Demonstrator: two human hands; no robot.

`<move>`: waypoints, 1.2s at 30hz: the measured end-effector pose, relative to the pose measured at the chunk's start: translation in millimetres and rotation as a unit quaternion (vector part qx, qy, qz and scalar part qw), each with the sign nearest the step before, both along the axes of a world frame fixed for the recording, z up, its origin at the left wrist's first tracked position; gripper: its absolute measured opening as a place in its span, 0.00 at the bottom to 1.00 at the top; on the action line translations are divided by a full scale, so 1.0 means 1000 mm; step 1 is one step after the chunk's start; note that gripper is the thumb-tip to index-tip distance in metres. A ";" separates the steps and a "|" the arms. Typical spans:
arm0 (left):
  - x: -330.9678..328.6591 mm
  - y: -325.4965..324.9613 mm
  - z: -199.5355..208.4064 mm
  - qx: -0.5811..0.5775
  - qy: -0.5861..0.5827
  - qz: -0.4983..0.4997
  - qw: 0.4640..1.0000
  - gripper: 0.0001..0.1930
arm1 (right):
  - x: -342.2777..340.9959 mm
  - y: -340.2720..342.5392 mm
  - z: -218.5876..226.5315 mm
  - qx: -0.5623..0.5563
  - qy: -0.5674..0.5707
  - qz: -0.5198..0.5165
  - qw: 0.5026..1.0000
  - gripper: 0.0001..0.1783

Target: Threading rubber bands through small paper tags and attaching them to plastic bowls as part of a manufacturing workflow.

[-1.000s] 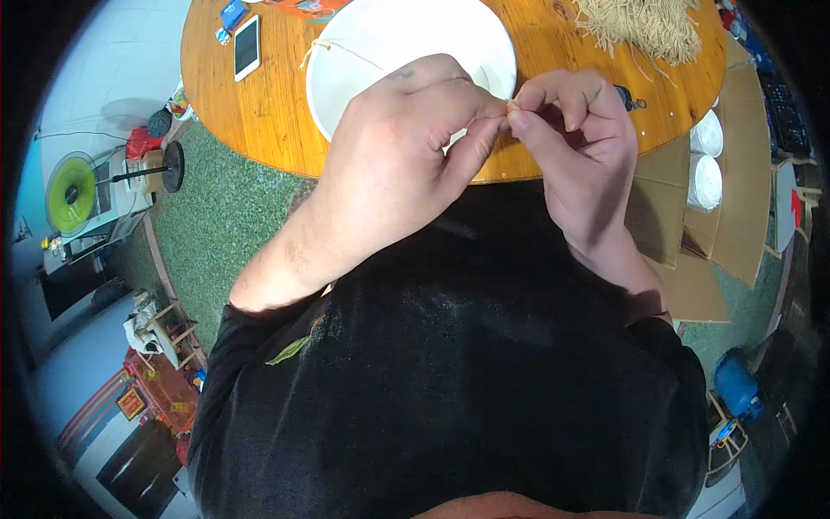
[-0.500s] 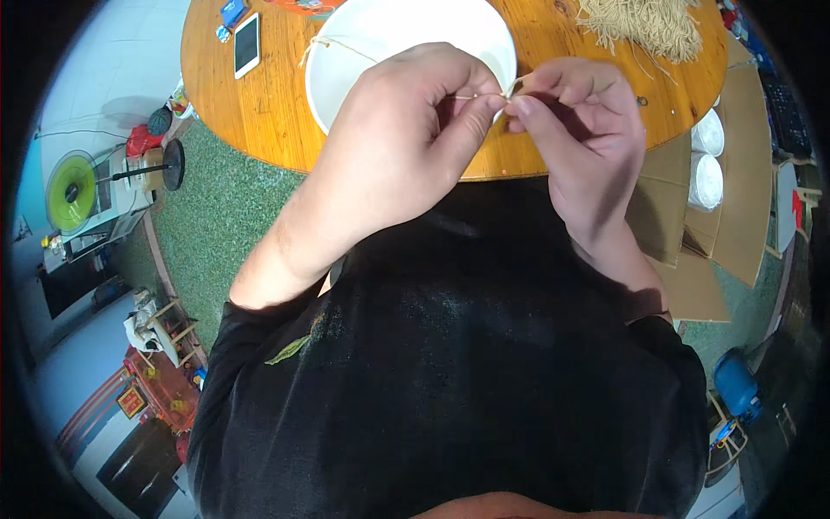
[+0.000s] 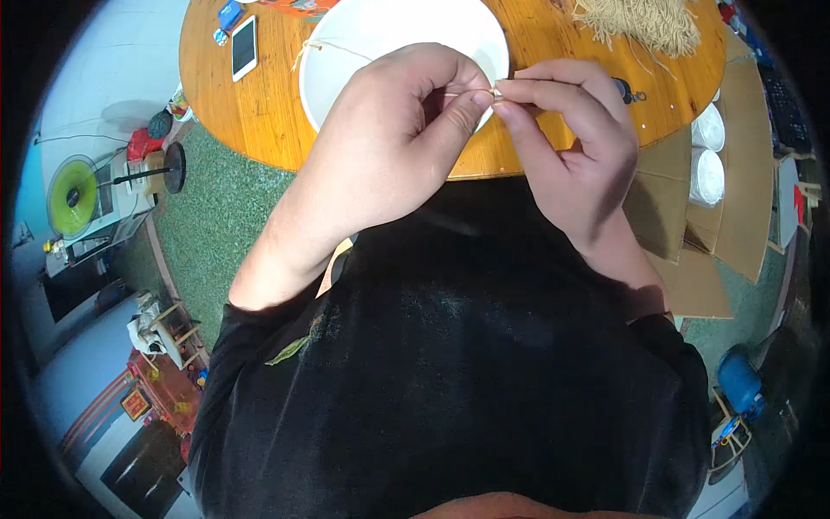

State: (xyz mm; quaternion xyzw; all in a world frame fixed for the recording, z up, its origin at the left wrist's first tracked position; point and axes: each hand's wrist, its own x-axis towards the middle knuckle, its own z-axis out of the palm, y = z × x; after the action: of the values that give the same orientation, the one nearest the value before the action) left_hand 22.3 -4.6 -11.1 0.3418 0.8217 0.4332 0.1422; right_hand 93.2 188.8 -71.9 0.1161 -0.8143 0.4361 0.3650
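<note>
My left hand [image 3: 415, 121] pinches a thin beige string [image 3: 342, 49] between thumb and forefinger, in front of a white basin [image 3: 322, 91]. One end of that string trails left over the basin's rim and shows a small knot there. Close against it, my right hand [image 3: 579, 130] pinches the same string with thumb and forefinger, where a small loop or knot shows between the fingertips. Fingers hide most of that spot. At the table's far right lies a bundle of beige strings [image 3: 644, 26].
A round wooden table [image 3: 251, 130] carries a white phone [image 3: 245, 49], a small blue box [image 3: 230, 14] and a dark key fob [image 3: 624, 90]. Open cardboard [image 3: 661, 208] with white rolls [image 3: 706, 177] stands at right. A fan [image 3: 73, 196] stands left.
Both hands have shifted slightly left, still together. My right forefinger has straightened toward the string, and the dark key fob has come into sight behind that hand.
</note>
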 end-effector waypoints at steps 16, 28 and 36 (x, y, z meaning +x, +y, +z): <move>-0.002 -0.001 0.002 0.042 -0.017 0.004 0.999 0.05 | 0.000 0.000 0.006 -0.063 -0.100 0.103 0.988 0.04; -0.008 -0.003 -0.009 0.067 0.131 -0.048 0.988 0.06 | 0.007 0.004 0.012 -0.364 -0.288 0.190 0.866 0.06; -0.002 -0.001 -0.002 0.050 0.140 -0.074 0.986 0.11 | 0.005 0.008 0.002 -0.410 -0.316 0.237 0.822 0.13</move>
State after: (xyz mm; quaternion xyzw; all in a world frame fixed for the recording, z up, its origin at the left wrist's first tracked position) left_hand 20.2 -5.4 -13.3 0.4656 0.7832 0.4101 0.0404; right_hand 97.9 196.6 -69.5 0.0012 -0.5782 0.8158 -0.0133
